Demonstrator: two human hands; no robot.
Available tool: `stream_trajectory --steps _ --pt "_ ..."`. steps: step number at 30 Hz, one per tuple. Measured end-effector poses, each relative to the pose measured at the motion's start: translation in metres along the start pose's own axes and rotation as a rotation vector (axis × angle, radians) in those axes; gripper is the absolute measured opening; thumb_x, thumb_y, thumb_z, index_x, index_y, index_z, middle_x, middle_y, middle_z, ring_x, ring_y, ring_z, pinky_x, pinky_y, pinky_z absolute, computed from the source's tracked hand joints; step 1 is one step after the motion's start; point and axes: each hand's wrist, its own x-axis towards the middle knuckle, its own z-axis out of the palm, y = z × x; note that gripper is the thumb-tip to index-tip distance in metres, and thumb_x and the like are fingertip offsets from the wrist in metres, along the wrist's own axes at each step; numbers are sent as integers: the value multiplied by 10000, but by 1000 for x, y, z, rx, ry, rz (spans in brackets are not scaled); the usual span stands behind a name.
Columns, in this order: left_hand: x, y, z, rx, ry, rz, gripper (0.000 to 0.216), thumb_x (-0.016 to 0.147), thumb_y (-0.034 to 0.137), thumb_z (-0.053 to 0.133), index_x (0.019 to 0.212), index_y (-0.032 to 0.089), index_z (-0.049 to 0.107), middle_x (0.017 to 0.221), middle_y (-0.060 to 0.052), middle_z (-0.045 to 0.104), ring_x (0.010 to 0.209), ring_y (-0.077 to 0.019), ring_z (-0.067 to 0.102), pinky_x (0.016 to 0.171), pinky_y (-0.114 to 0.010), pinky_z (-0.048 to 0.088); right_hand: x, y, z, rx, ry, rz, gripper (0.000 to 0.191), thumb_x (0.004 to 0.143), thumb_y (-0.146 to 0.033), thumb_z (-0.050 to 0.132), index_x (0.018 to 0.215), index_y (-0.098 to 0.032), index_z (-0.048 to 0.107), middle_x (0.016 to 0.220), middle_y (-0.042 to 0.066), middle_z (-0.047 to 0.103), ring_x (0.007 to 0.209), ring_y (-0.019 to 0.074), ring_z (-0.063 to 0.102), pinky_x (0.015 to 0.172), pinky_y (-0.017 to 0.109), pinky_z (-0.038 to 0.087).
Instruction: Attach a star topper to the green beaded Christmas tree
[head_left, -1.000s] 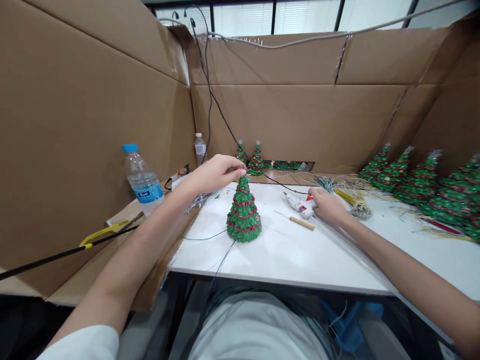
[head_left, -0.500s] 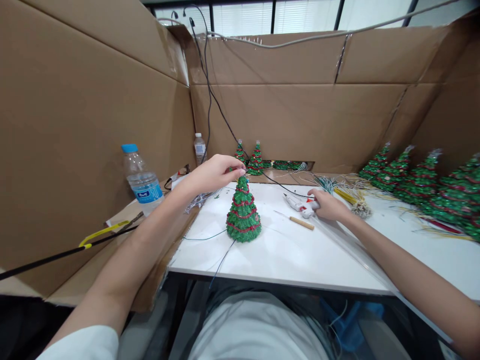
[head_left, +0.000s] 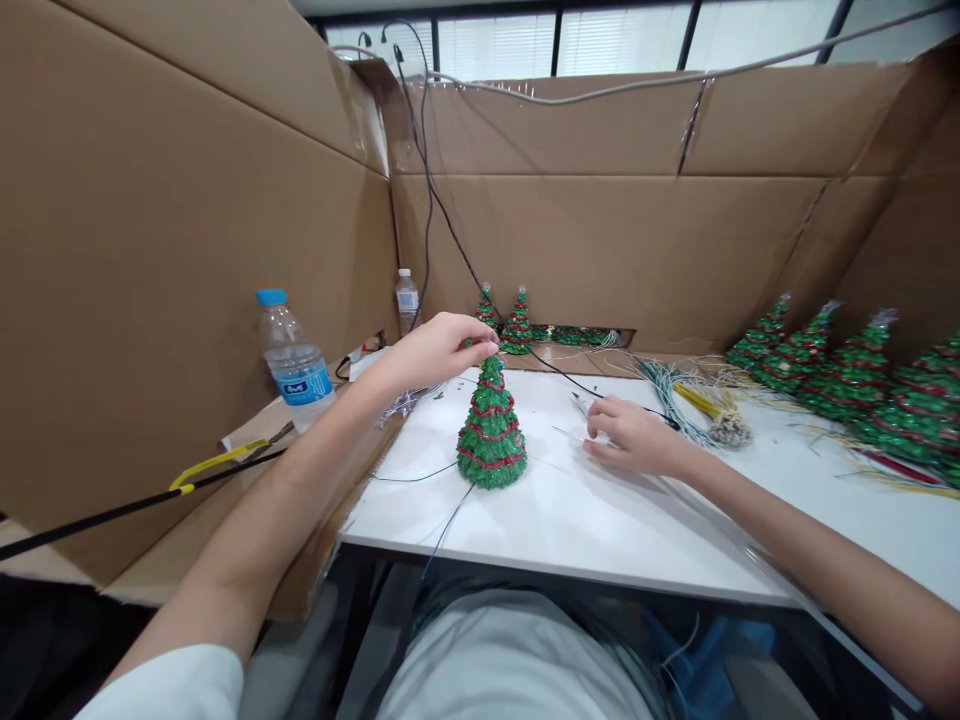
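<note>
A small green Christmas tree (head_left: 492,440) with red garlands stands upright on the white table (head_left: 570,540). Thumb and fingers of my left hand (head_left: 454,345) are pinched at its tip, which they partly hide. To the right, my right hand (head_left: 634,435) is palm down with bent fingers over the handle of an awl (head_left: 568,434); the handle is hidden and only the thin metal shaft shows. Behind those fingers lies a white glue gun (head_left: 582,402), mostly covered by the hand. Thin dark wires (head_left: 454,520) run out from under the tree.
Similar trees (head_left: 847,355) stand along the right side, and two more (head_left: 517,325) at the back. A bundle of wires (head_left: 679,400) lies right of centre. Water bottles (head_left: 298,370) stand on the left. Cardboard walls (head_left: 600,230) enclose the table; a black cable hangs down behind the tree.
My right hand has left the glue gun's handle and come left and nearer, over the awl's handle. My left hand stays at the tree's tip. The view has shifted slightly.
</note>
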Motion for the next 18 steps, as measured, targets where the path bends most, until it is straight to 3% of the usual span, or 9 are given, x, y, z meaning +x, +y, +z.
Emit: stream_trajectory --steps 4,8,14,18 --pt "0 -3 1 10 4 8 358 909 369 464 944 114 713 822 -58 686 703 -138 566 622 -242 388 2 -20 6 -79 -99 -12 186 904 -252 465 840 -164 616 1021 104 621 996 241 559 871 375 421" --pt "1 -6 1 12 2 6 370 913 385 459 951 123 717 847 -61 698 712 -143 577 623 -243 394 7 -30 5 -124 -130 68 173 891 -209 449 932 -157 608 1007 108 641 996 250 575 859 381 429" --pt "0 -6 2 13 15 -4 344 908 366 475 961 129 718 910 -73 717 776 -156 607 675 -248 418 16 -36 10 -191 -175 171 292 905 -171 402 1127 -149 590 1063 139 673 1050 285 597 910 422 416" --pt "-1 -7 3 15 18 -28 350 907 375 476 978 129 716 888 -71 716 742 -153 600 655 -249 417 26 -36 13 -98 -184 198 359 868 -95 396 1178 -155 565 1100 141 675 1020 263 627 881 384 432"
